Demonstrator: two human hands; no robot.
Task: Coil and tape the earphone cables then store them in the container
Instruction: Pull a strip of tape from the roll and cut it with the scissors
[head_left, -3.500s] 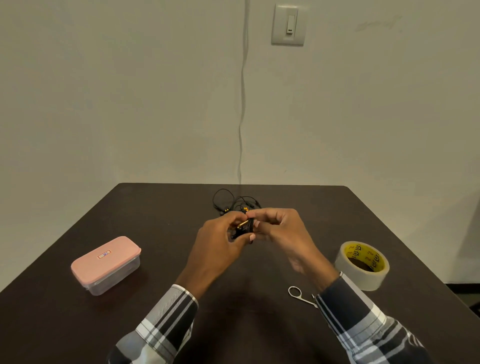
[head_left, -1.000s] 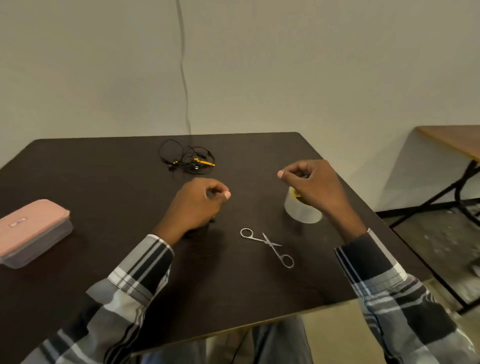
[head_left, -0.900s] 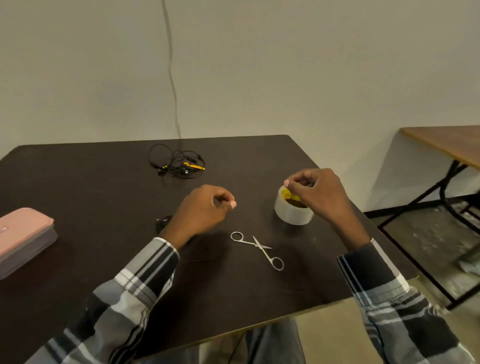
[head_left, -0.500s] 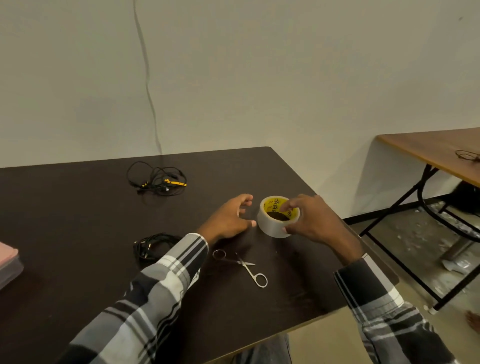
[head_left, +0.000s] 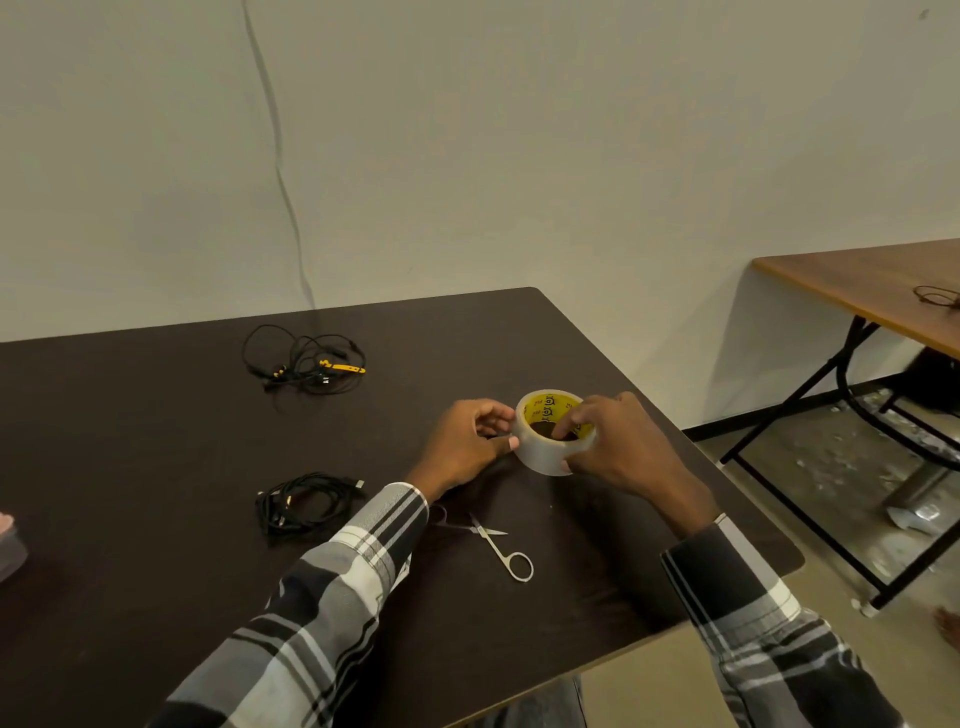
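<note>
Pink container (head_left: 6, 540) cut off at left edge, scissors (head_left: 493, 545) partly hidden under left sleeve (head_left: 363, 561)

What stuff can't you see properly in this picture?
- Pink container: cut off by the left edge of the head view; only a corner shows.
- Scissors: one handle loop hidden under the left sleeve.
- Tape roll: its loose end can't be found; the left hand and right hand cover its sides.
- Coiled earphones: earbuds too small to pick out.
</note>
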